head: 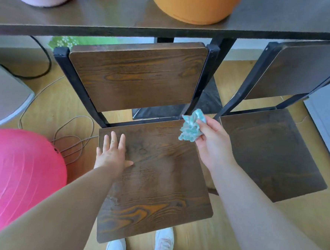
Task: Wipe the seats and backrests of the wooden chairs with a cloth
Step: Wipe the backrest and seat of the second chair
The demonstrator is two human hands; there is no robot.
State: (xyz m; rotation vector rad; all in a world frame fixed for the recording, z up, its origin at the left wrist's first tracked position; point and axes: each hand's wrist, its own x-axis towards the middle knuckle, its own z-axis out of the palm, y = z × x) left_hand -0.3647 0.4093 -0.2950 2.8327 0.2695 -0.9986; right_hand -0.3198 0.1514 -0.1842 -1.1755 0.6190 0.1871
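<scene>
Below a long dark table (104,24), seen from above by a standing person, two wooden chairs sit side by side on a pale wood floor (49,105). On the table rest an orange round pouf (199,5) and the edge of a pink one (44,0). A large pink exercise ball (22,176) fills the lower left, touching nothing on the chair. Loose cables (72,142) coil on the floor between the ball and the near chair.

The near chair's seat (156,183) takes up the centre, with its backrest (138,76) rising behind it in a black metal frame. The second chair's seat (270,153) and backrest (296,70) stand just to the right.

The left hand (111,153) lies flat on the near seat's left side, fingers spread and gripping nothing. The right hand (213,143) hovers above the seat's right rear corner, fingers closed around a crumpled teal cloth (192,128), which is bunched into a ball and does not appear to touch the wood.

Judging from this, wiping has yet to reach much of either chair. Risks: a cloth held so tightly bunched offers little contact surface and may leave streaks or missed strips. The resting left palm could leave marks on the seat. Stepping sideways towards the second chair could snag a foot in the cables.
</scene>
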